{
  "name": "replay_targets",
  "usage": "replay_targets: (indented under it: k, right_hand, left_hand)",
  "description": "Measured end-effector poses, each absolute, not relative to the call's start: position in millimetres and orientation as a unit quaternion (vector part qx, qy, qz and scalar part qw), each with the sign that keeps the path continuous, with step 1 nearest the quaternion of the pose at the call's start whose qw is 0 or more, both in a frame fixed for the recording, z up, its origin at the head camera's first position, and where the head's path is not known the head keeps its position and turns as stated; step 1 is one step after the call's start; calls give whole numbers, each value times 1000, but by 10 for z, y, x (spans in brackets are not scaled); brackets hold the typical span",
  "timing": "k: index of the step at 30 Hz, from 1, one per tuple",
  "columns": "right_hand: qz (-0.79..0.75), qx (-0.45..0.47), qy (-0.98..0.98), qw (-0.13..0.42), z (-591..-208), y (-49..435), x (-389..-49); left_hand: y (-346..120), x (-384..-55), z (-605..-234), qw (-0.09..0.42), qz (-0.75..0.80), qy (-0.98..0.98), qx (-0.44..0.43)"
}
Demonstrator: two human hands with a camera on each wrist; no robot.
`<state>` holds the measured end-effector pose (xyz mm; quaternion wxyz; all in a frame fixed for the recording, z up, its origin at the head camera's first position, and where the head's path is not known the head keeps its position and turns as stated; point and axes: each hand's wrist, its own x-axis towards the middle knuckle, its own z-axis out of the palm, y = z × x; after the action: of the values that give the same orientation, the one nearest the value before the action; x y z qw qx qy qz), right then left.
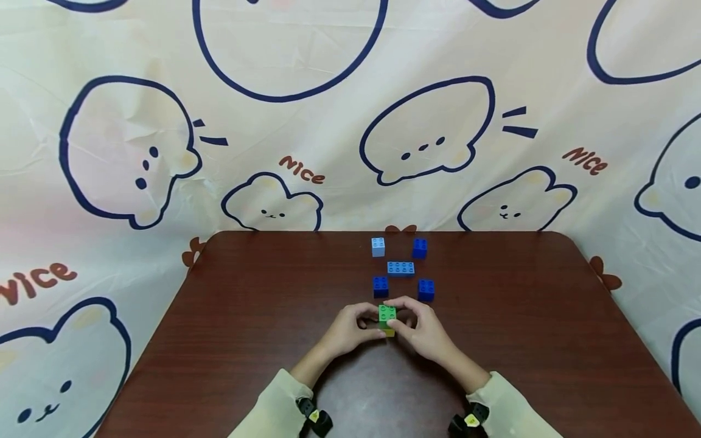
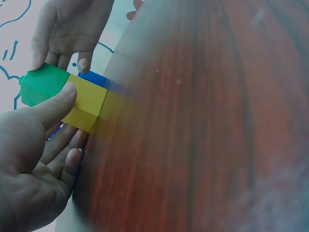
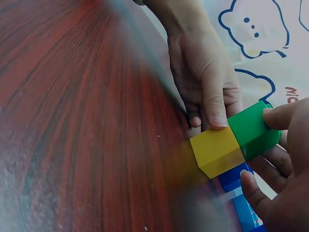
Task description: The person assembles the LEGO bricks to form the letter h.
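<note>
A green toy building brick point(image 1: 387, 312) with studs on top sits on a yellow brick point(image 2: 86, 104), making a small stack near the middle of the table. My left hand point(image 1: 348, 328) holds the stack from the left, its thumb against the yellow brick by the seam. From the other side, my right hand point(image 1: 426, 331) pinches the green brick between thumb and fingers. The right wrist view shows the two bricks flush against each other; whether they are fully pressed together I cannot tell. Just beyond the hands are two dark blue bricks, one left point(image 1: 380, 286) and one right point(image 1: 426, 290).
Farther back on the brown table point(image 1: 263, 286) lie a long light blue brick point(image 1: 401, 269), a small light blue brick point(image 1: 378, 247) and another dark blue brick point(image 1: 420, 248). A pale cloth with cartoon drawings point(image 1: 339, 134) hangs behind the table and along its sides.
</note>
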<state>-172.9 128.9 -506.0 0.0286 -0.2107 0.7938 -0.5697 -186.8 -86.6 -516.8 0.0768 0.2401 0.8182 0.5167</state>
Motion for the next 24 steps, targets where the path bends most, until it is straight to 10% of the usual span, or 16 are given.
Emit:
replay_targets:
  k: [24]
  right_hand:
    - [-459,-257,850,-5,-4995,1388,-1669]
  left_hand:
    - [-878,-1867,-5138,95,515,817,240]
